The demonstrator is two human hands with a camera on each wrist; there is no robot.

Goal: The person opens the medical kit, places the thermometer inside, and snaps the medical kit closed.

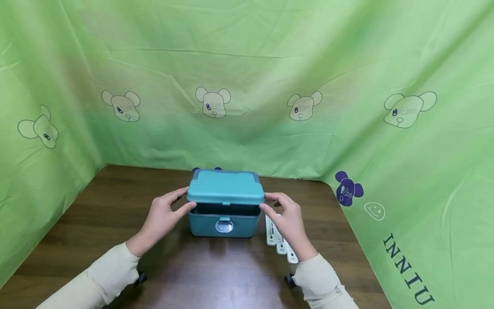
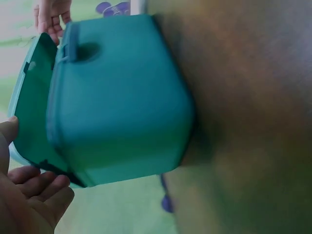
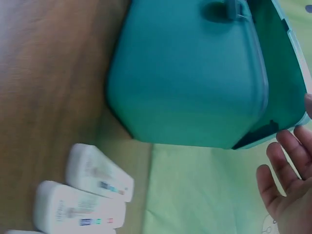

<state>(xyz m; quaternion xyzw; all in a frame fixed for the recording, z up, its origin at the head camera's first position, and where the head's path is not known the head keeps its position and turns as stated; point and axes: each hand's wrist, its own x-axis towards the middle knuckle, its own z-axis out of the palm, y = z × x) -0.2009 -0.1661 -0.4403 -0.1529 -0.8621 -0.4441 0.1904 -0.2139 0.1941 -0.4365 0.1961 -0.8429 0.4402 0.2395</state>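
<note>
The left hand (image 1: 162,216) has its thumb and fingers a little apart and bent, and they pinch the 9 o'clock end of a smooth blue-green plastic lid (image 1: 225,187). The right hand (image 1: 287,216) pinches the 3 o'clock end the same way, with its thumb at the front edge. The lid is tipped up, leaving a gap at the front. Under it is a blue-green plastic box (image 1: 202,225), with a shiny silver clasp (image 1: 224,226) at 6 o'clock. The box stands on the brown wood-grain table (image 1: 115,193), in the middle toward 12 o'clock. Three flat white strips (image 1: 271,236) with tiny marks lie at 4 o'clock from the box, near it and partly hidden by the right arm. Cream cloth sleeves (image 1: 109,274) cover both arms. A bright green cloth (image 1: 254,38) with bear faces hangs at 12 o'clock and round both sides.
</note>
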